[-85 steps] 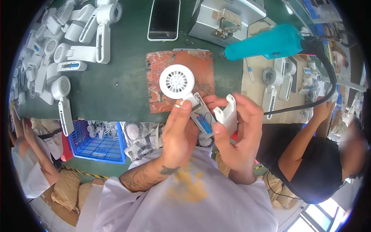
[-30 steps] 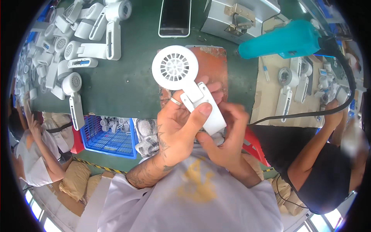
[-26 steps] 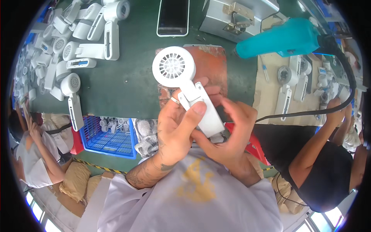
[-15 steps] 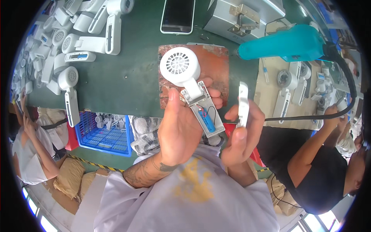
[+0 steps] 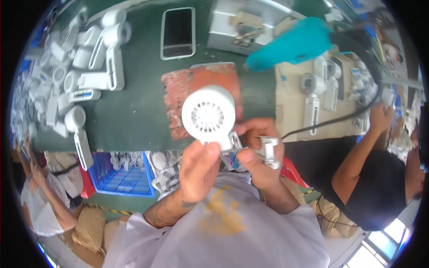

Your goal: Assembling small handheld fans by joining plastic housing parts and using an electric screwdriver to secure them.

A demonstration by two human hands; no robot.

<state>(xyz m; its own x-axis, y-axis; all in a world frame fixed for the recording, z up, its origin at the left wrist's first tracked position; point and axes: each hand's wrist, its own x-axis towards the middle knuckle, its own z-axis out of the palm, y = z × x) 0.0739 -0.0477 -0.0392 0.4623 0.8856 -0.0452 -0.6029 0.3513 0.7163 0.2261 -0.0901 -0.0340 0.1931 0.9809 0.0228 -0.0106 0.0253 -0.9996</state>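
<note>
- White fan (image 5: 208, 115) was at twelve o'clock from my left hand (image 5: 199, 167), which pinched it, handle (image 5: 229, 159) partly hidden.
- My right hand (image 5: 264, 169), toward three o'clock, held a blurred white cover (image 5: 270, 152).

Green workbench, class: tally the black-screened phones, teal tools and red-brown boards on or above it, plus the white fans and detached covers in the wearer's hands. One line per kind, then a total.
Black-screened phone: 1
Teal tool: 1
Red-brown board: 1
White fan: 1
Detached cover: 1
Total: 5
</note>
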